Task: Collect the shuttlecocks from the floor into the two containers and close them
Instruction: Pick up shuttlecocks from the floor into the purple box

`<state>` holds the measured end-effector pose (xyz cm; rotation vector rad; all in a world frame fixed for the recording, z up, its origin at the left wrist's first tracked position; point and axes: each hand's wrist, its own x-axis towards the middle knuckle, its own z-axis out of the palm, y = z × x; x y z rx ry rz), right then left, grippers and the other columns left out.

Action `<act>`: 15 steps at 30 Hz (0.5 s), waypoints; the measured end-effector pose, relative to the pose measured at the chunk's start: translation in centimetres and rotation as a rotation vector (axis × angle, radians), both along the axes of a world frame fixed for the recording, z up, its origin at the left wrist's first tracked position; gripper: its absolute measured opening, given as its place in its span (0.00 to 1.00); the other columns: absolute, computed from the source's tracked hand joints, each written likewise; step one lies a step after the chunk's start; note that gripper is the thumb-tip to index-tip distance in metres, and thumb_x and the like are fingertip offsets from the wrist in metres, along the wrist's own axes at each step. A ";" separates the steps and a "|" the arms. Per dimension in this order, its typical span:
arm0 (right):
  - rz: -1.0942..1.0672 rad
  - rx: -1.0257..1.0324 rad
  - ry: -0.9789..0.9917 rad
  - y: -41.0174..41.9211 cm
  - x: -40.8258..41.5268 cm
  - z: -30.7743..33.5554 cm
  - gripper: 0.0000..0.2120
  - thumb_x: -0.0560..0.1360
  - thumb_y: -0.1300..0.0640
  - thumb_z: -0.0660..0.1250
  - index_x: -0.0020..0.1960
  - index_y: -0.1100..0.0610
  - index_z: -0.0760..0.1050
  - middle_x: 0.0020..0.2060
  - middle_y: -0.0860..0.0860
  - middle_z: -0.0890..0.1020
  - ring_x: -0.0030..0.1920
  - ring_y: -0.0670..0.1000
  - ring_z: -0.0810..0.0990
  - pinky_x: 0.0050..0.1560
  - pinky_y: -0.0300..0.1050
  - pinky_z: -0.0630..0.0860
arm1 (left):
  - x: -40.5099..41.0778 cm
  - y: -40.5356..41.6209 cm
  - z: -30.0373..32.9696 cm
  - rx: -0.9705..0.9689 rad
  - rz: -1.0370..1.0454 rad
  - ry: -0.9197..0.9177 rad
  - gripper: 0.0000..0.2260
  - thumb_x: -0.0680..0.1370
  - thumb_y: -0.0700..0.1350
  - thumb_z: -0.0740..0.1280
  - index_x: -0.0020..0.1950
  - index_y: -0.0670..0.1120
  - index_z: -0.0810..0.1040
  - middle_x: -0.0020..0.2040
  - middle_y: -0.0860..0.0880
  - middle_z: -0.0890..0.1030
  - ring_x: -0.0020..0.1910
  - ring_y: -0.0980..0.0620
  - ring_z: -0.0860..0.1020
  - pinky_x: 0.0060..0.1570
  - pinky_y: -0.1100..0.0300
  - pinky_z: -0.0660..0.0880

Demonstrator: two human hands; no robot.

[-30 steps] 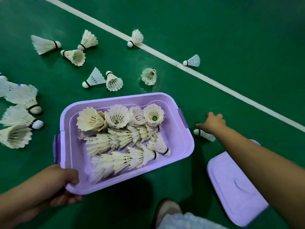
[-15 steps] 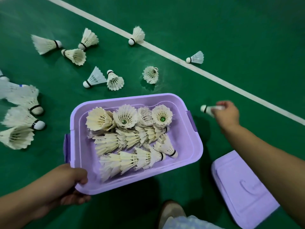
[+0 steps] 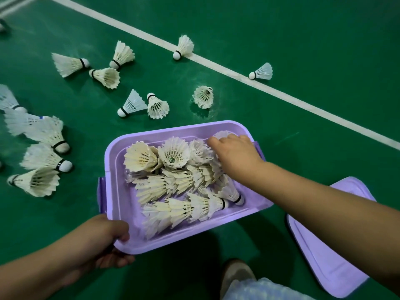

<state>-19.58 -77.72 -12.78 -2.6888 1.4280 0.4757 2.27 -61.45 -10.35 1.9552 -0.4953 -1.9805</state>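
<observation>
Right hand (image 3: 236,156) lowers a gripped shuttlecock (image 3: 223,134) into the container (image 3: 121,204); left hand (image 3: 104,241) grips its 7 o'clock corner.

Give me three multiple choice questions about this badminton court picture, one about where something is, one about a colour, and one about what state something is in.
1. Where is the right hand?
A. on the lid
B. over the far right corner of the box
C. on the white line

2. What colour is the box?
A. purple
B. blue
C. white

3. What state is the box in?
A. closed with its lid
B. open and empty
C. open, holding shuttlecocks

Answers:
1. B, the hand lies over the box's far right corner, on a shuttlecock there.
2. A, its rim and walls are purple, like the lid.
3. C, the lid lies on the floor to its right, and shuttlecocks fill the box, which the left hand grips at the near corner.
</observation>
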 end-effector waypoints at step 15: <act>-0.882 -0.321 -0.317 2.8 -9.0 7.8 0.22 0.73 0.65 0.58 0.67 0.60 0.66 0.62 0.57 0.68 0.60 0.58 0.70 0.62 0.49 0.67 | -12.4 -9.9 5.7 -0.128 -0.351 0.003 0.11 0.78 0.34 0.55 0.35 0.37 0.67 0.28 0.36 0.74 0.12 0.54 0.73 0.12 0.69 0.67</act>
